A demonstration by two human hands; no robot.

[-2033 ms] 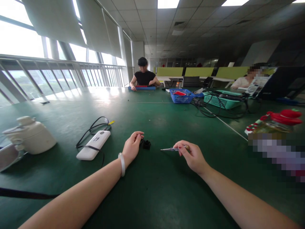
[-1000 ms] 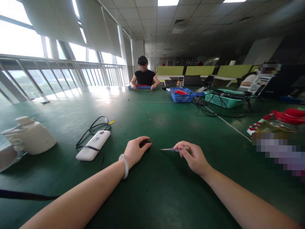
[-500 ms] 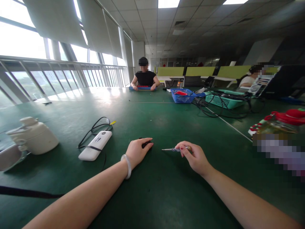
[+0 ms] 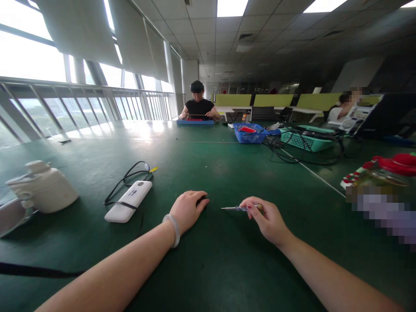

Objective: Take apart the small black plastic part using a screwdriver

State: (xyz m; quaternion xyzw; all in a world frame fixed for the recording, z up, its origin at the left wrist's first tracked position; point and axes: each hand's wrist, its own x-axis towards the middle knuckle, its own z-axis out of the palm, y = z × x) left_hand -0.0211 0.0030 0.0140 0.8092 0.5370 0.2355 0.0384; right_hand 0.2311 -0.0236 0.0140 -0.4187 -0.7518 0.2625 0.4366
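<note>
My left hand [image 4: 188, 210] rests on the green table [image 4: 208, 268], its fingers curled around a small black object [image 4: 202, 199] that is mostly covered, so its kind does not show. A pale bangle [image 4: 173, 229] circles that wrist. In my right hand [image 4: 264, 216] is a slim screwdriver [image 4: 235, 208] with a clear handle, pinched between thumb and fingers. Its metal tip points left toward my left hand, with a gap between the tip and the black object.
A white power bank [image 4: 128, 203] with a black cable lies left. Beyond it stands a cream bottle [image 4: 48, 188]. A blue basket [image 4: 249, 135], a teal basket [image 4: 305, 139] with cables and a red-lidded jar [image 4: 394, 167] are right. A person [image 4: 199, 106] sits opposite behind a blue tray [image 4: 195, 122].
The view has tilted up slightly. My hands keep nearly the same pose, with the black object more covered. The person opposite has raised their hands above the blue tray, holding something thin.
</note>
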